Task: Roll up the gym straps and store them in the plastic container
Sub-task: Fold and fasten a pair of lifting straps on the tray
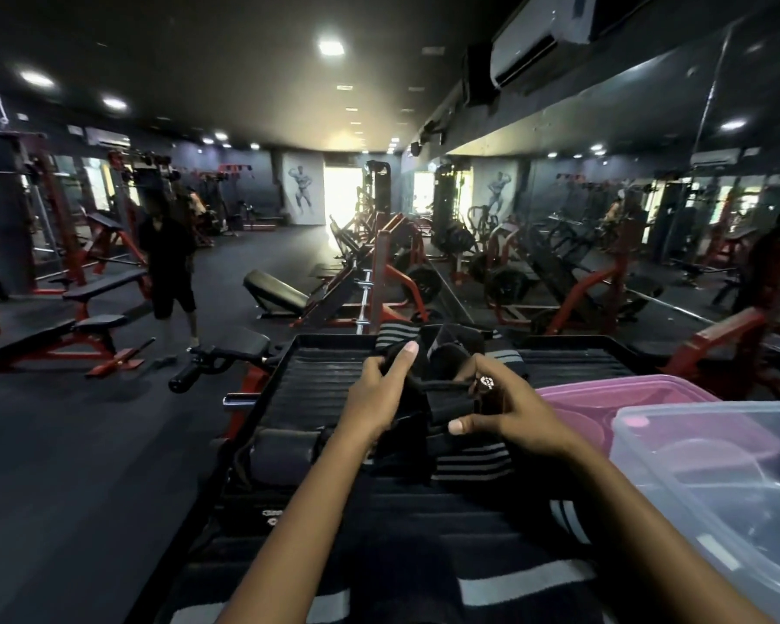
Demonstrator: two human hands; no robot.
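Head view looked over a black ribbed platform [316, 380] in a dim, mirrored gym. Both the left hand [377, 394] and right hand [509, 409] grasped a black strap [446, 400] above it; clear plastic container [712, 479] sat right.

- black gym strap [442, 400]: held up mid-scene between both hands, partly folded, not rolled
- grey-striped straps [469, 463]: loose, lying unrolled just near of it on the ribbed tray
- clear plastic container [712, 484]: near right, open; pink lid [604, 389] behind it
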